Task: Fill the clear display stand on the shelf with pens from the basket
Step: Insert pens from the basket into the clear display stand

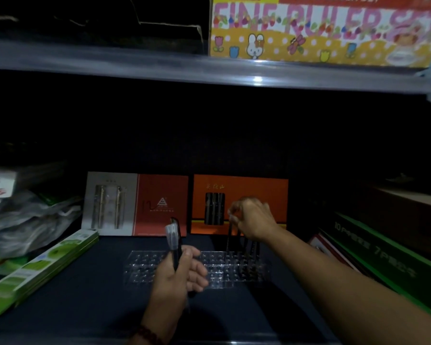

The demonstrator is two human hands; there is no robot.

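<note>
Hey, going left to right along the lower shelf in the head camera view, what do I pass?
In order: green flat packs, grey-and-red pen box, left hand gripping pens, right hand pinching a pen, dark green box.

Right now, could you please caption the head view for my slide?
Right hand holds a pen at the stand; left hand grips spare pens.

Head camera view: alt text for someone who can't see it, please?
On a dim shelf, a person's right hand pinches a dark pen over a clear display stand holding a few pens at its right end, while the left hand grips a clear-capped pen. An orange pen box stands behind.
</note>
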